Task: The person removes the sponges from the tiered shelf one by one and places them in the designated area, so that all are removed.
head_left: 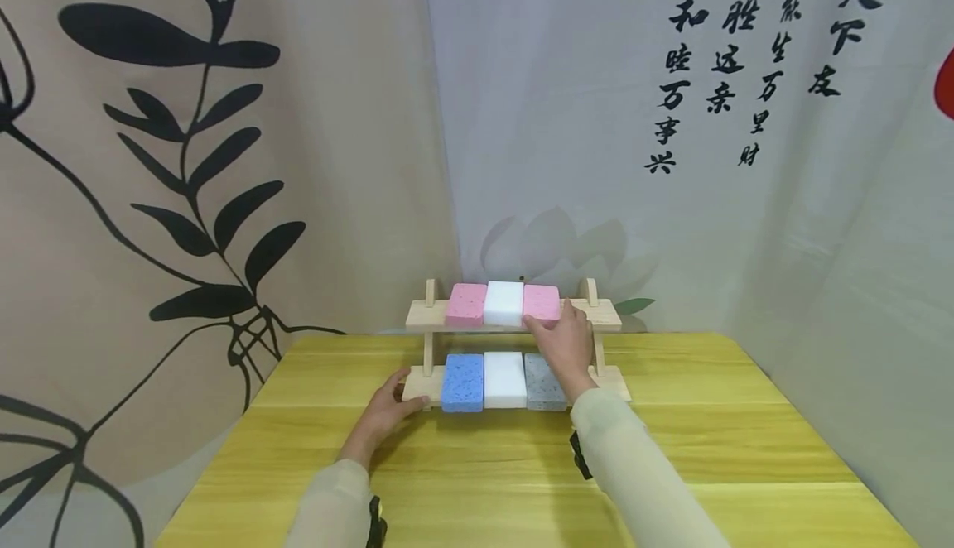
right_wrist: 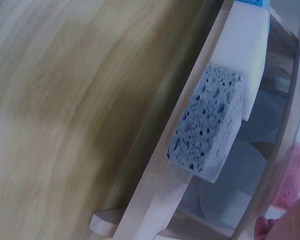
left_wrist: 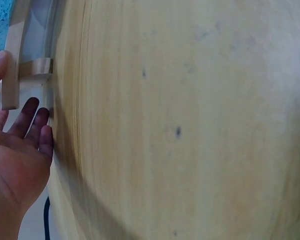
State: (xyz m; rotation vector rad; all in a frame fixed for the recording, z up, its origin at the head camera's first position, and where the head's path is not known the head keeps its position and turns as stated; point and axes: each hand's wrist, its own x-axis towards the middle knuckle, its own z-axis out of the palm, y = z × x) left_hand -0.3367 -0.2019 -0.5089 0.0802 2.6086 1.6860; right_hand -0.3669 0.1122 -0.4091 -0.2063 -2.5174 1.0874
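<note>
A two-tier wooden rack (head_left: 514, 329) stands toward the back of the table. On its upper shelf a white sponge (head_left: 503, 303) lies between a left pink sponge (head_left: 466, 305) and a right pink sponge (head_left: 541, 301). My right hand (head_left: 570, 351) pinches the right pink one, thumb at its front left corner and a finger along its right side. Below sit a blue sponge (head_left: 463, 383), another white sponge (head_left: 505, 380) and a grey sponge (right_wrist: 206, 117). My left hand (head_left: 383, 417) holds the lower shelf's left end between thumb and index, the other fingers (left_wrist: 25, 117) loosely extended.
The yellowish wood-grain table (head_left: 477, 482) extends in front of the rack and to both sides. Close behind it hangs a pale cloth (head_left: 358, 159) with dark leaf prints and written characters. A black wristband (head_left: 580, 455) is on the right forearm.
</note>
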